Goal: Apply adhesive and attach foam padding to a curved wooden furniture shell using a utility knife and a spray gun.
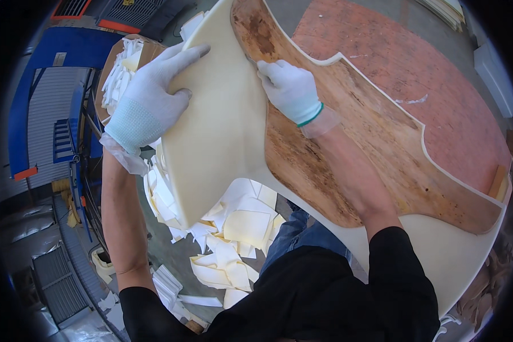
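A thick cream foam sheet (222, 137) extends from the upper middle to the lower right, its left part overhanging the table. On it lies a brown wooden template (376, 142) with curved edges and dark, worn patches. My left hand (159, 85), in a white glove with a plastic cuff, rests on the foam near its left edge, fingers stretched. My right hand (290, 88), gloved too, is closed at the template's left edge. A thin dark tip like a small knife's pokes out beside its fingers; the rest is hidden in the hand. A narrow foam rim shows along the template's far edge.
The reddish table top (370, 45) spreads beyond the template, with a wooden block (497, 181) at its right side. Foam offcuts (245, 228) lie heaped on the floor. A cardboard box (148, 54) with more scraps stands at left, near a blue metal frame (25, 102).
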{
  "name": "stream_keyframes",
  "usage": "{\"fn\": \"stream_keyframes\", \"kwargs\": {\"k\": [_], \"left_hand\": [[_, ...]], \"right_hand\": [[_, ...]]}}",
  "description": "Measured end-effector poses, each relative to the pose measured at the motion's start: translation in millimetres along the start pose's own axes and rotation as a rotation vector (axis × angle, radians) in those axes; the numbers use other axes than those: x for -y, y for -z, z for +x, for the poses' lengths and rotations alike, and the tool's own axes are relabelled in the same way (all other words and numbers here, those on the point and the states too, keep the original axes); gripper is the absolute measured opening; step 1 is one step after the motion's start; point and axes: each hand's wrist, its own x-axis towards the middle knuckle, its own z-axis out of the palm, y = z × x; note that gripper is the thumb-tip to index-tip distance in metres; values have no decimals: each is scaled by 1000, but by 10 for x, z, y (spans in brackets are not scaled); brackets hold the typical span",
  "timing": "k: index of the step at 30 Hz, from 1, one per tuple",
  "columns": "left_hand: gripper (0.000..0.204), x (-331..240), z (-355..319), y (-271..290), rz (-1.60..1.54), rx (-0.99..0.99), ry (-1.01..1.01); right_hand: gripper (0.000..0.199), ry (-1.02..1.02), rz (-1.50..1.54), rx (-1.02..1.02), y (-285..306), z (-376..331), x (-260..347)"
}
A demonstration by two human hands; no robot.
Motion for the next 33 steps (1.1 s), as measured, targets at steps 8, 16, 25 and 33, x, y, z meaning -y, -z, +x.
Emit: {"fn": "stream_keyframes", "kwargs": {"k": [8,16,25,33], "left_hand": [[58,36,-24,33,81,9,-9],[65,-11,-5,75,12,96,185],[61,28,-15,36,124,13,65],[61,41,-4,54,60,21,51]], "right_hand": [[14,-145,9,129,121,-242,102],[12,-152,3,128,99,-354,89],[13,-211,-5,189,105,-422,109],[14,-270,7,217,77,-478,152]]}}
